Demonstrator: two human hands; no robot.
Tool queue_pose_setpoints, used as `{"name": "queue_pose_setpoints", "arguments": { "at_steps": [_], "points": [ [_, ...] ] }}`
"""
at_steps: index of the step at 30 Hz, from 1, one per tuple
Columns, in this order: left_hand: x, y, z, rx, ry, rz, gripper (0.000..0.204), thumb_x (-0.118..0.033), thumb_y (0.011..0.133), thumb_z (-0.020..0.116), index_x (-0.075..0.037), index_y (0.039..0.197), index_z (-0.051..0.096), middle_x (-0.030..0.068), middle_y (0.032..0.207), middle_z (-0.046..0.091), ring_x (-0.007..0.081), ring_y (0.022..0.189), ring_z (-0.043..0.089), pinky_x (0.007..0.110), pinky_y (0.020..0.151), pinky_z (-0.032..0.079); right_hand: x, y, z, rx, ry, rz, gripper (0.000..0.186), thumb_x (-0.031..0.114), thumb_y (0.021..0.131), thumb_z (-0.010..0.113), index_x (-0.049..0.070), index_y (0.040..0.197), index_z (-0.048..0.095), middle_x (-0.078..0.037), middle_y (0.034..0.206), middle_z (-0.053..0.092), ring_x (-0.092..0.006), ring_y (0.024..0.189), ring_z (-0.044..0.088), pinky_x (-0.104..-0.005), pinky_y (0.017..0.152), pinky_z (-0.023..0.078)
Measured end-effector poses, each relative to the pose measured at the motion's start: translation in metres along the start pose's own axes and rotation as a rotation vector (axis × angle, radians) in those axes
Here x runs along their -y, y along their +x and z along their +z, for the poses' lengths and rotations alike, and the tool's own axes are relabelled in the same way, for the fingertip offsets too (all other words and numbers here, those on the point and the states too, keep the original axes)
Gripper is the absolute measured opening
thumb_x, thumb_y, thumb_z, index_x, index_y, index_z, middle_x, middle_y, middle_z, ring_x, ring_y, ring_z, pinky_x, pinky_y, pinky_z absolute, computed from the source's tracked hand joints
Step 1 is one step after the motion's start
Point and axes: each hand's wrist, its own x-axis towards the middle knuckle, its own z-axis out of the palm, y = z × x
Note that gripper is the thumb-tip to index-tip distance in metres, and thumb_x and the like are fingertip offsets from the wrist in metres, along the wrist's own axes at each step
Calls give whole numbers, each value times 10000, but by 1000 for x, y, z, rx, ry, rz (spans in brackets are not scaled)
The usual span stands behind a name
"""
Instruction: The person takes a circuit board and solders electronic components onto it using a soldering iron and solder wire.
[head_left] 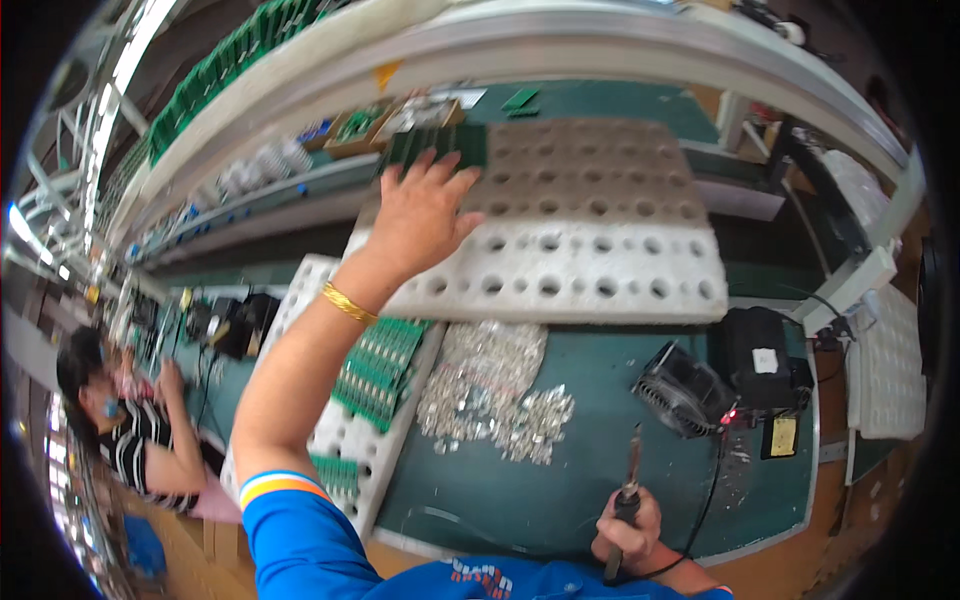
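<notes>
My left hand (422,208) reaches far forward with its fingers spread over a dark green circuit board panel (468,146). That panel lies at the far left of a white foam tray (620,262) with rows of round holes. Whether the fingertips touch the panel, I cannot tell. Near the lower edge, my right hand (632,530) is wrapped round the handle of a soldering iron (628,500), its tip pointing up and away from me. Below the tray lies a pile of small shiny metal pieces (500,410), with a clear plastic bag (495,350) behind it.
Green circuit boards (378,370) rest on a second foam tray (395,480) under my left arm. A black soldering station (765,350) and a black fan-like device (682,388) stand at right, joined by a cable. Another person (150,430) sits at far left. Cardboard boxes (360,135) line the shelf.
</notes>
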Motion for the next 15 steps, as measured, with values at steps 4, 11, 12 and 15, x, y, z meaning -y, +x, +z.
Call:
{"name": "queue_pose_setpoints", "arguments": {
  "at_steps": [4,11,12,15],
  "points": [
    [10,-77,-70,-30,-61,75,458,-291,891,677,-113,1299,571,128,1345,563,333,1296,485,460,1046,373,14,-21,-20,107,493,732,368,55,653,710,37,992,569,-53,714,563,-215,590,572,-317,589,487],
    [2,-240,-169,-41,-307,-392,382,-117,889,649,7,1247,600,159,1206,659,281,1126,625,357,969,459,19,-9,-14,192,278,275,333,-59,865,518,159,1113,486,-84,843,470,-213,669,477,-322,554,428],
    [-10,-262,-171,-82,-314,-449,381,-130,878,673,7,1227,608,161,1153,681,295,1085,647,365,936,484,22,-3,-6,200,286,268,333,-59,865,518,159,1113,486,-84,843,470,-213,669,477,-322,554,428],
    [-64,-308,-161,117,-874,-559,401,-108,865,694,-10,1244,608,151,1174,674,273,1094,644,362,940,489,41,4,10,97,160,89,266,-19,913,530,180,1089,513,-75,837,471,-209,665,479,-304,550,413]
  ]
}}
